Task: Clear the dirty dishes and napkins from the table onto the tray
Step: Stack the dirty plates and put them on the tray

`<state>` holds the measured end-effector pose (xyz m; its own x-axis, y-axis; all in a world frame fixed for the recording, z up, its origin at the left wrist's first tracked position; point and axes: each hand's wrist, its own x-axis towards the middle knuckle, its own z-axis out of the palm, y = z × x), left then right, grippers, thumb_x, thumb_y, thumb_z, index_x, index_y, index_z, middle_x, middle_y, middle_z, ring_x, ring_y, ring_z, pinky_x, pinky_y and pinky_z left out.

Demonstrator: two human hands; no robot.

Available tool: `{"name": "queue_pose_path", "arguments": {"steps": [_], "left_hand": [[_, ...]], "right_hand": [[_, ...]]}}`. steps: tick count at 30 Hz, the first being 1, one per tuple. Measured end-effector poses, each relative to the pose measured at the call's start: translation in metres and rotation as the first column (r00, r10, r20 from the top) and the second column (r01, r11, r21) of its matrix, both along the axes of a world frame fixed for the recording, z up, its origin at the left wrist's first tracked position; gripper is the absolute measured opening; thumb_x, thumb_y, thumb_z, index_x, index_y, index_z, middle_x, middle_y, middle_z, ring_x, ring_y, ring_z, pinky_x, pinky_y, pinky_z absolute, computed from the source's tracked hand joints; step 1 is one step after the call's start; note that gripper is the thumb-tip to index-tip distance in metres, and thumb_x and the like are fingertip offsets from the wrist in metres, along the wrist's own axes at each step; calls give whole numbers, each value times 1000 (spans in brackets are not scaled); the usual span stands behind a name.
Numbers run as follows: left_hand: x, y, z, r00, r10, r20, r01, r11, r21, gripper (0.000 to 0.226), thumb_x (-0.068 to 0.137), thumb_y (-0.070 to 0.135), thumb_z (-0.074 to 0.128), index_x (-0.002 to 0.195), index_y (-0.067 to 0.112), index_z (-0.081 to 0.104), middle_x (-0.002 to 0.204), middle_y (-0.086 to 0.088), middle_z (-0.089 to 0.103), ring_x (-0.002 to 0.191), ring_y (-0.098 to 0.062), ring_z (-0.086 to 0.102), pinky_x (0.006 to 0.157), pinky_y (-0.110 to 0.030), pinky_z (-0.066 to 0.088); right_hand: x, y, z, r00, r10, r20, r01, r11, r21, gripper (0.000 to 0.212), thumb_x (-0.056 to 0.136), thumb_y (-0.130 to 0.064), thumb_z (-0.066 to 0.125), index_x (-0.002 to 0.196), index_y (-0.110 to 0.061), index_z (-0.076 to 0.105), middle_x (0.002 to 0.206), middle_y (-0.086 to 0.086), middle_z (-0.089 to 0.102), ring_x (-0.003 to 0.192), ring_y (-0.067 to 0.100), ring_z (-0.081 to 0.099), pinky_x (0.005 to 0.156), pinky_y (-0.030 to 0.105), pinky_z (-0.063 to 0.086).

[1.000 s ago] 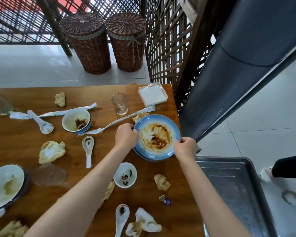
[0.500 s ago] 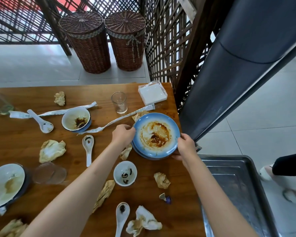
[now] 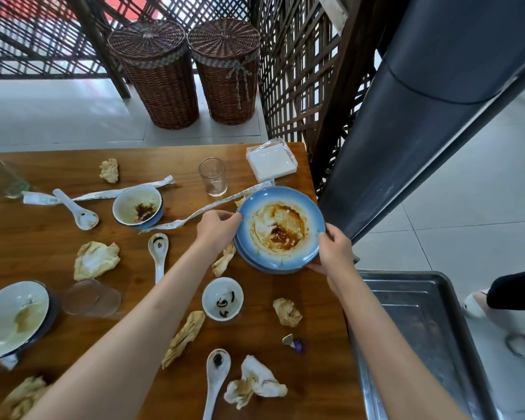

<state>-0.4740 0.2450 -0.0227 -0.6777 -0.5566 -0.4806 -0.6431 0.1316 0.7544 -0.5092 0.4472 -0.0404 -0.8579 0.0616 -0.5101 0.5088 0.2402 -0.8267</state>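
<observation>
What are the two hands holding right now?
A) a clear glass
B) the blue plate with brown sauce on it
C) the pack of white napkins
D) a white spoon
B: the left hand and the right hand grip opposite edges of the blue plate, which is smeared with brown sauce; the glass stands apart, untouched.

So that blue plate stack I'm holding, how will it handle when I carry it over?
The blue plates look glazed ceramic, so probably stiff, fairly heavy and breakable. Brown sauce smears the top one, so it may slide on the plate beneath if tilted. The left hand and right hand grip opposite rims, which should keep it level.
</observation>
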Motion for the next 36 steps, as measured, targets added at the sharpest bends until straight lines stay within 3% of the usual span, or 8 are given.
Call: {"name": "queue_pose_path", "arguments": {"steps": [2, 5, 13, 16, 20, 26, 29, 36], "left_hand": [[5, 2, 7, 999, 37, -36, -35, 997, 65, 29, 88, 29, 60, 112, 14, 65, 103, -2, 67, 93, -16, 64, 79, -33, 56], [14, 7, 19, 993, 77, -94, -63, 988, 142, 19, 87, 28, 63, 102, 16, 65, 99, -5, 69, 89, -19, 67, 80, -39, 58], [63, 34, 49, 982, 77, -175, -42, 980, 197, 17, 84, 28, 67, 96, 16, 68, 93, -5, 70, 87, -21, 69, 75, -36, 59], [91, 53, 57, 981, 38, -191, 0, 981, 194, 11, 84, 30, 68, 89, 20, 68, 89, -3, 71, 79, -16, 70, 63, -28, 58], [125, 81, 65, 982, -20, -190, 58, 979, 194, 9, 83, 33, 68, 79, 26, 65, 85, -2, 72, 75, -15, 70, 69, -34, 60], [158, 139, 66, 979, -94, -178, 134, 965, 225, 12, 85, 31, 68, 89, 19, 67, 89, -2, 69, 84, -16, 68, 70, -31, 59], [165, 169, 61, 978, -128, -165, 165, 958, 234, 18, 85, 30, 68, 97, 17, 67, 90, -1, 68, 83, -15, 67, 70, -31, 59], [157, 243, 44, 976, -140, -168, 180, 951, 251, 6, 82, 29, 68, 78, 25, 69, 82, -2, 72, 79, -18, 70, 72, -40, 60]], "right_hand": [[3, 4, 10, 999, 9, -30, -9, 1000, -19, 34, 99, -23, 40, 132, -26, 48, 108, -1, 62, 88, 11, 61, 56, 30, 56], [9, 10, 26, 998, 21, -66, -23, 999, -35, 33, 100, -23, 41, 132, -24, 49, 110, 0, 63, 90, 12, 62, 58, 30, 56], [62, 42, 63, 989, -2, -148, 1, 1000, -10, 32, 98, -21, 40, 126, -20, 55, 109, 3, 64, 97, 18, 63, 72, 40, 59], [93, 63, 74, 989, -37, -144, 34, 999, -22, 33, 96, -16, 40, 124, -17, 57, 108, 6, 65, 96, 21, 64, 74, 44, 58], [135, 95, 83, 987, -104, -120, 95, 992, -84, 33, 94, -11, 37, 117, -18, 60, 100, 6, 67, 88, 22, 66, 59, 38, 59], [181, 152, 87, 971, -210, -117, 201, 976, -80, 28, 92, -10, 42, 89, -27, 65, 84, -2, 68, 75, 17, 67, 51, 31, 56], [191, 181, 83, 966, -235, -105, 229, 971, -65, 27, 91, -10, 44, 91, -28, 64, 84, -2, 69, 73, 16, 68, 51, 31, 56], [180, 254, 69, 970, -232, -75, 231, 973, -24, 27, 93, -12, 43, 92, -29, 64, 84, -5, 68, 77, 16, 66, 49, 29, 54]]}}
